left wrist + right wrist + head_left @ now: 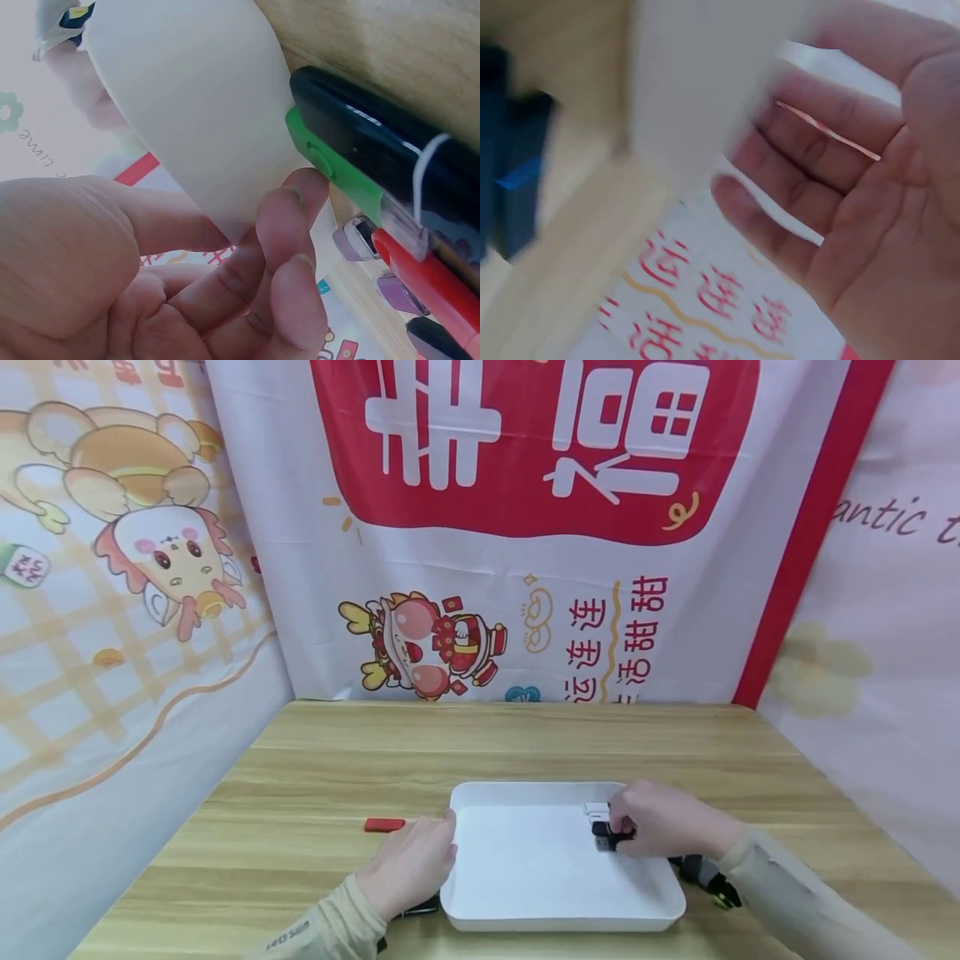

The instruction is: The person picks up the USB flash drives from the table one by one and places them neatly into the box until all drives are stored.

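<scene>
A shallow white tray (517,868) lies on the wooden table. My left hand (416,864) grips its left rim; in the left wrist view the thumb is inside the wall and the fingers outside. My right hand (660,818) reaches over the right side and pinches a black USB flash drive (602,830) with a metal plug, low over the tray floor. Beside it lies a white USB flash drive (595,809), partly hidden by the fingers. In the right wrist view the tray wall hides the fingertips. A green USB flash drive (330,161) lies close to my left fingers.
Left of the tray lies a red stick (385,825). A glossy black object (367,116) and several other small sticks stand near the green one. Dark objects (701,872), partly under my right forearm, lie right of the tray. A printed cloth (300,568) hangs behind the table.
</scene>
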`<action>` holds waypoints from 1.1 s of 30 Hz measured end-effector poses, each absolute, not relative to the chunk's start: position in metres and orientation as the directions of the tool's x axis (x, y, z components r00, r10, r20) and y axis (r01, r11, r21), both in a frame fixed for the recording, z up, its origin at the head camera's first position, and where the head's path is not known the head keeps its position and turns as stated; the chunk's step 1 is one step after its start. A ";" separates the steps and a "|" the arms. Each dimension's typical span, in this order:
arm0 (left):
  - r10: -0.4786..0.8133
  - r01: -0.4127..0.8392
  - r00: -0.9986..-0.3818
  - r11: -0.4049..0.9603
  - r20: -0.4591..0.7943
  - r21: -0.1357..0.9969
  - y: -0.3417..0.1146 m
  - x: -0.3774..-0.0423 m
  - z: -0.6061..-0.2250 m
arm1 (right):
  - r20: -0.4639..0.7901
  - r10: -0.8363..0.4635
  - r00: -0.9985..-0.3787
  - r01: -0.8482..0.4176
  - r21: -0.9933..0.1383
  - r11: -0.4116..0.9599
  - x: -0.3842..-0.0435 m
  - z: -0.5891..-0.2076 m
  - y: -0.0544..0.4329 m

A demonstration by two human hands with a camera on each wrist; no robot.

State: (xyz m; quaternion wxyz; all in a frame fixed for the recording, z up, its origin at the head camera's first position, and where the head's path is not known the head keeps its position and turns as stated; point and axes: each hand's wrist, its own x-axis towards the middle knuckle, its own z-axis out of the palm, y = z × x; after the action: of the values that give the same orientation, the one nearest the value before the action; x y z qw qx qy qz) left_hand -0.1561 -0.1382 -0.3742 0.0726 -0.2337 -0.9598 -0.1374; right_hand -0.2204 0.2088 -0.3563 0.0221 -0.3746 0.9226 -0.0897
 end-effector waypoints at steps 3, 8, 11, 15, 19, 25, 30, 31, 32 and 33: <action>0.429 0.464 -0.884 0.855 0.189 0.230 -0.139 -0.157 -0.375 | 0.048 -0.681 -0.731 -0.666 -0.268 0.696 -0.216 -0.344 0.217; 0.418 0.444 -0.895 0.864 0.154 0.238 -0.139 -0.157 -0.376 | 0.067 -0.660 -0.748 -0.642 -0.327 0.694 -0.208 -0.332 0.237; 0.415 0.439 -0.898 0.866 0.145 0.238 -0.137 -0.157 -0.376 | 0.109 -0.663 -0.741 -0.659 -0.309 0.686 -0.204 -0.333 0.254; 0.408 0.428 -0.903 0.873 0.133 0.233 -0.135 -0.157 -0.376 | 0.175 -0.672 -0.720 -0.690 -0.280 0.667 -0.199 -0.337 0.281; 0.408 0.427 -0.904 0.877 0.129 0.222 -0.133 -0.157 -0.376 | 0.258 -0.683 -0.684 -0.729 -0.259 0.633 -0.195 -0.345 0.305; 0.403 0.419 -0.908 0.876 0.115 0.240 -0.133 -0.156 -0.376 | 0.314 -0.677 -0.666 -0.744 -0.207 0.636 -0.195 -0.358 0.337; 0.408 0.433 -0.901 0.870 0.150 0.236 -0.135 -0.156 -0.376 | 0.274 -0.689 -0.670 -0.742 -0.229 0.630 -0.200 -0.364 0.352; 0.412 0.440 -0.897 0.867 0.158 0.234 -0.135 -0.157 -0.375 | 0.267 -0.699 -0.664 -0.748 -0.231 0.622 -0.200 -0.363 0.355; 0.412 0.440 -0.897 0.866 0.158 0.239 -0.135 -0.158 -0.375 | 0.258 -0.710 -0.655 -0.755 -0.234 0.612 -0.201 -0.363 0.357; 0.410 0.436 -0.899 0.866 0.153 0.243 -0.135 -0.159 -0.375 | 0.250 -0.722 -0.645 -0.764 -0.238 0.600 -0.201 -0.363 0.358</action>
State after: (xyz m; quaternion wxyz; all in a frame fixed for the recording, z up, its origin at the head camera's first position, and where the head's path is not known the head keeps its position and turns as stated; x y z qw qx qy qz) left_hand -0.1594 -0.1351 -0.3750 0.0481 -0.2194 -0.9648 -0.1371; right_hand -0.2010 0.3583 -0.3629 -0.0637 -0.4163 0.8922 -0.1633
